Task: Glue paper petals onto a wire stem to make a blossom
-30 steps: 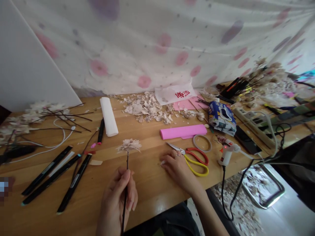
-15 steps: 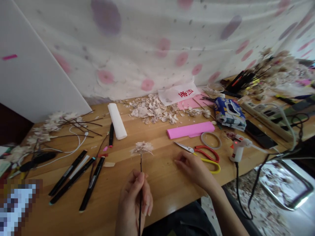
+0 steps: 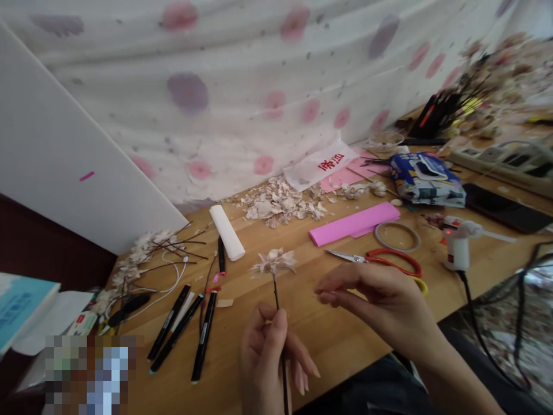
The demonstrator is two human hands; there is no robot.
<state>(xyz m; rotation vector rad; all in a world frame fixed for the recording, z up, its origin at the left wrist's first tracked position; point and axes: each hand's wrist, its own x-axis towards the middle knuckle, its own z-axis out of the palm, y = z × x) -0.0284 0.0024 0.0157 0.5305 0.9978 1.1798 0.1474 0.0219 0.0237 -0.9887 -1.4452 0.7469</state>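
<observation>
The right hand (image 3: 382, 300) has lifted off the table (image 3: 341, 340) beside the scissors (image 3: 380, 262) and hovers with its fingers loosely bent, gripping nothing. The left hand (image 3: 270, 360) pinches the dark stem of a paper flower (image 3: 274, 262), held upright over the tabletop. Markers (image 3: 185, 328) lie to the left, and a glue gun (image 3: 458, 248) stands to the right.

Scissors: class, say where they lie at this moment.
Head view, right of centre: the scissors lie on the table just beyond the right hand, nearer than the pink paper and tape ring.
</observation>
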